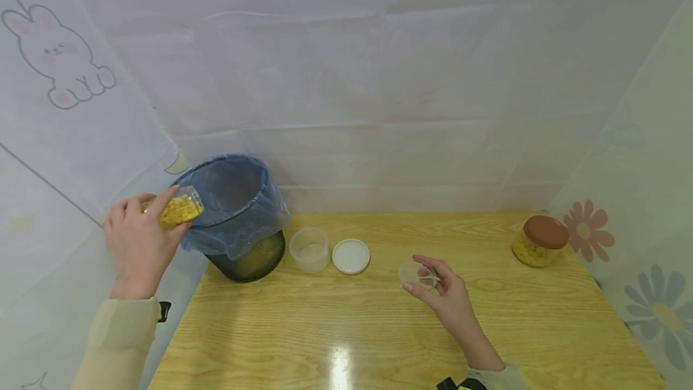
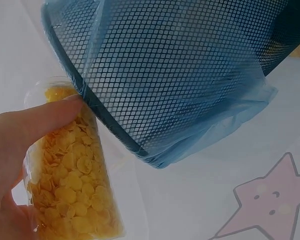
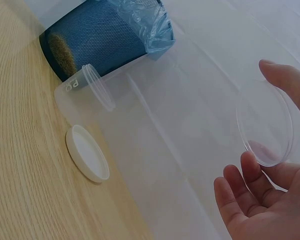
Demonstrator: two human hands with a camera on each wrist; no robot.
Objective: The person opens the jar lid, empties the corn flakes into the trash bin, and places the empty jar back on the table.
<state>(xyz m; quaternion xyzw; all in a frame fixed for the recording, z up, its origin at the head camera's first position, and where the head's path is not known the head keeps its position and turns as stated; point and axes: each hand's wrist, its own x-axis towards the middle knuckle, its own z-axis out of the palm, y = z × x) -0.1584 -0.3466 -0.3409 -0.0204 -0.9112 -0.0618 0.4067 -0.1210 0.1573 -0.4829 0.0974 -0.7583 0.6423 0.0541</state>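
Observation:
My left hand (image 1: 138, 242) grips a clear jar (image 1: 183, 210) of yellow flakes (image 2: 75, 185). In the head view the jar lies tilted over on its side at the near left rim of a mesh bin (image 1: 254, 260). The bin has a blue plastic liner (image 1: 238, 230) folded over its edge. A thin clear round lid (image 3: 264, 122) is pinched by its edge between the thumb and fingers of my right hand (image 1: 446, 297), above the table. The flakes are still heaped inside the jar; its mouth is hard to make out.
An uncovered translucent tub (image 1: 310, 260) stands right of the bin on the wooden table (image 1: 325, 324). Beside it lies a white lid (image 1: 351, 256). At the far right sits a jar (image 1: 533, 251) of yellow contents with a brown cap (image 1: 547, 232). Printed sheeting covers the walls.

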